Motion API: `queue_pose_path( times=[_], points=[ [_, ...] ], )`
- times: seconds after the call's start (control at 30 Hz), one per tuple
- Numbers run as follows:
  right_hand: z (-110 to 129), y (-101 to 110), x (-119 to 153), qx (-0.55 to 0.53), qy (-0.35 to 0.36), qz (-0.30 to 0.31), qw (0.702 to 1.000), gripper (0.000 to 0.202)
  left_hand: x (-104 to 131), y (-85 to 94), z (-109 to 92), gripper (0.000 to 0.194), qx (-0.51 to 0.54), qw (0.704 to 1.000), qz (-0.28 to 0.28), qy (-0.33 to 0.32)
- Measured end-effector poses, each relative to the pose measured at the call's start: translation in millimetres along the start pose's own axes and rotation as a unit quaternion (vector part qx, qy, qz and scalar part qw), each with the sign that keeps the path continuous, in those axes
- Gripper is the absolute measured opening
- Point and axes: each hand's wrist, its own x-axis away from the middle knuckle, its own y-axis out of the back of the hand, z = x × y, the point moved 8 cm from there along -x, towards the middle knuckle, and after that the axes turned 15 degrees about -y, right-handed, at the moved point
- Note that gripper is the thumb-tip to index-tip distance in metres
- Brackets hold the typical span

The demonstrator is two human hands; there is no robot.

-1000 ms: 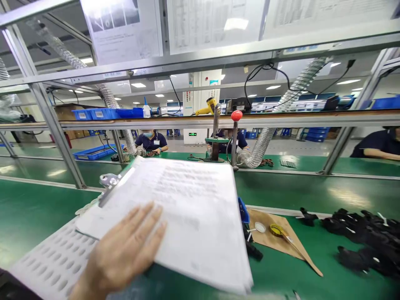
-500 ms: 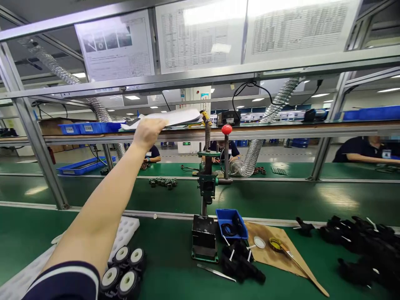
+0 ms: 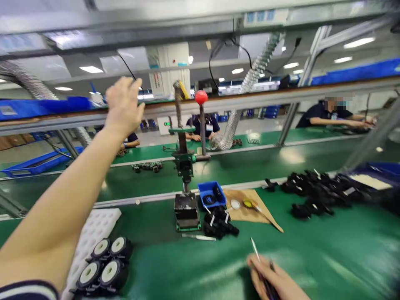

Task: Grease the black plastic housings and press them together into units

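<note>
My left hand (image 3: pixel 125 104) is raised at the shelf edge, fingers stretched and thumb apart, and nothing shows in it. Low on the right, my right hand (image 3: pixel 268 277) is closed around a slim pen-like tool (image 3: pixel 255 249) with a pale, pointed tip; a dark part shows between the fingers. Beyond it on the green bench lie tweezers (image 3: pixel 200 237) and a cluster of black parts (image 3: pixel 220 223) with white sticks. The black-based hand press (image 3: pixel 186 210) with a red-knobbed lever (image 3: pixel 201 97) stands ahead. Black round parts with cream centres (image 3: pixel 109 271) sit at lower left.
A blue bin (image 3: pixel 211 194) holds black rings. Cardboard (image 3: pixel 250 214) carries a yellow pot (image 3: pixel 248 203) and a brush (image 3: pixel 265 216). More black parts (image 3: pixel 312 191) lie to the right. A white dimpled tray (image 3: pixel 93 229) is at left. The shelf (image 3: pixel 250 102) crosses ahead; co-workers (image 3: pixel 325 114) sit beyond.
White papers that my left hand held at the shelf are out of sight, and its fingers have spread. My right hand has come into view with the slim tool. The view has tilted down and right.
</note>
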Motion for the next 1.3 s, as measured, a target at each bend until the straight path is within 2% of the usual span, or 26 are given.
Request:
queue_pose_path(
  times=[0.03,0.07,0.1,0.13,0.17,0.2,0.27,0.3,0.33,0.43,0.53,0.6,0.77,0.93,1.0,1.07,1.17,1.23,1.3],
  points=[
    [5.1,-19.2,2.0,-0.028,0.003,0.048,0.998,0.05,13.1,11.3,-31.5,0.062,0.031,0.999,-0.023,-0.029],
    [13.6,-37.0,2.4,-0.069,0.014,0.091,0.993,0.046,30.5,17.9,-64.1,0.056,0.085,0.995,-0.022,-0.052],
    [21.4,-52.4,0.0,-0.112,0.014,0.122,0.986,0.044,52.3,18.6,-97.3,0.047,0.149,0.987,0.012,-0.065],
    [27.0,-66.7,-4.8,-0.16,-0.001,0.15,0.976,0.044,79.1,13.9,-130.8,0.038,0.216,0.971,0.074,-0.067],
    [30.3,-80.4,-11.1,-0.193,-0.023,0.169,0.966,0.043,111.8,3.7,-165.7,0.034,0.287,0.941,0.166,-0.064],
    [33.6,-91.0,-17.8,-0.22,-0.03,0.171,0.96,0.041,149.7,-9.2,-199.5,0.036,0.358,0.894,0.266,-0.045],
    [36.5,-112.8,-29.6,-0.258,-0.031,0.177,0.949,0.038,224.7,-31.7,-260.8,0.045,0.477,0.774,0.417,0.006],
    [36.0,-123.0,-34.3,-0.267,-0.026,0.175,0.947,0.038,254.2,-42.7,-282.6,0.048,0.514,0.726,0.454,0.045],
    [34.5,-132.7,-38.1,-0.271,-0.022,0.173,0.947,0.039,275.4,-53.7,-298.7,0.047,0.544,0.693,0.465,0.083],
    [26.8,-155.2,-44.8,-0.263,-0.019,0.157,0.952,0.046,304.1,-84.3,-318.8,0.041,0.607,0.638,0.433,0.194],
    [24.2,-164.8,-45.1,-0.242,-0.016,0.136,0.96,0.051,314.3,-98.7,-326.3,0.04,0.666,0.557,0.413,0.275],
    [27.0,-165.3,-43.1,-0.231,-0.001,0.124,0.965,0.053,316.5,-100.4,-328.1,0.04,0.691,0.528,0.393,0.298],
    [33.6,-170.3,-38.8,-0.202,0.029,0.121,0.971,0.057,318.9,-102.9,-323.5,0.035,0.704,0.559,0.314,0.306],
    [28.9,-197.7,-38.2,-0.101,0.002,0.154,0.983,0.057,325.8,-104.3,-308.6,0.041,0.698,0.556,0.219,0.394],
    [29.2,-212.2,-38.5,-0.035,0.013,0.177,0.983,0.056,331.0,-100.0,-297.7,0.045,0.69,0.551,0.192,0.428],
    [30.7,-227.7,-38.7,0.042,0.055,0.214,0.974,0.054,338.7,-91.6,-281.7,0.047,0.674,0.547,0.164,0.468],
    [31.1,-242.9,-39.2,0.127,0.164,0.256,0.944,0.053,344.1,-70.5,-247.6,0.047,0.645,0.557,0.12,0.51],
    [25.0,-243.6,-44.3,0.177,0.223,0.243,0.927,0.053,335.6,-51.3,-212.4,0.044,0.614,0.592,0.084,0.516],
    [13.6,-240.8,-54.0,0.241,0.254,0.21,0.913,0.048,313.7,-26.0,-161.9,0.04,0.549,0.662,0.029,0.509]
  ],
)
